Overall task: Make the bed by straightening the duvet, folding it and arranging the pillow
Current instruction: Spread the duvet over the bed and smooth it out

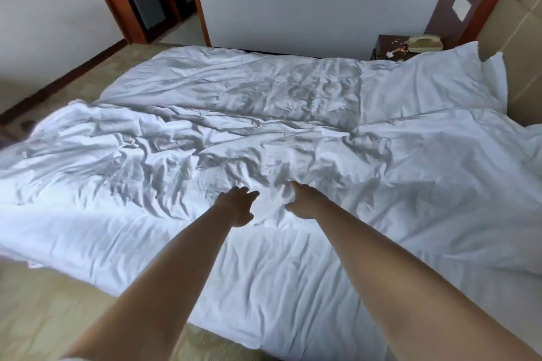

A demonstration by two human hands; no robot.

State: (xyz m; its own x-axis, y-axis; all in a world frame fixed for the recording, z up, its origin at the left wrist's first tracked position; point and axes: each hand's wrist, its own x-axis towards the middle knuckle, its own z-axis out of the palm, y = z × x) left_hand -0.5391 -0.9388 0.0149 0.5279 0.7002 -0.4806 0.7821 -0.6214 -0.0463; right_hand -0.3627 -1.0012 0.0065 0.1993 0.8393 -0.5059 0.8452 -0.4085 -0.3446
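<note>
A crumpled white duvet [181, 149] covers the bed from left to right, and a second rumpled white layer [234, 82] lies beyond it. Both my bare arms reach out over its near middle. My left hand [237, 205] rests on the cloth with its fingers spread and straight. My right hand [303, 199] lies a hand's width to the right, forefinger and thumb apart, with a small ridge of duvet bunched against them. A white pillow [457, 73] leans on the headboard at the far right.
A beige padded headboard [522, 38] runs along the right edge. Behind the pillow stands a dark nightstand [390, 44] with a telephone [425, 42]. An open wooden wardrobe [146, 6] is at the back left. Patterned carpet [44, 316] lies at my near left.
</note>
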